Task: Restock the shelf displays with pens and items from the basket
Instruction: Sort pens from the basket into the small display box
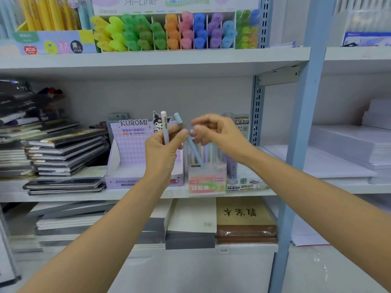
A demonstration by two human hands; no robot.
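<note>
Both forearms were raised towards the Fruit Soda box (pixel 208 183). Above its left edge, a white pen (pixel 164 125) was held upright and a teal pen (pixel 194 149) slanted down into the box, both pinched by the curled left hand (pixel 163 151). The right hand (pixel 218 134), above the box, was blurred with fingers bent; whether anything was gripped could not be told
</note>
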